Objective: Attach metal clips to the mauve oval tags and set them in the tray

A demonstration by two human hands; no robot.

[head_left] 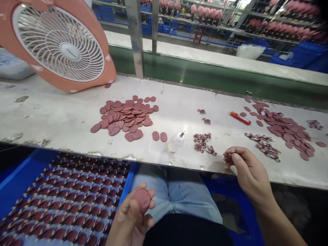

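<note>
Low over my lap, my left hand [134, 217] pinches a reddish-brown oval disc [142, 198] with small holes in it. My right hand [249, 171] is at the table's front edge, thumb and fingers closed on a small brown figure-like piece [228, 156], mostly covered by the fingertips. Between the hands on the table lies a cluster of similar small pieces [202, 141]. A white squeeze bottle [176, 141] with a thin dark tip stands left of that cluster. Two loose discs [163, 137] rest beside the bottle, and a large heap of discs [128, 114] spreads farther left.
An orange fan [109, 68] stands at the back left. Below the table edge, a blue crate [129, 181] holds rows of brown pieces. At right are another disc heap [289, 131], more small pieces [266, 147] and a red object [240, 118]. A metal post [137, 41] rises behind.
</note>
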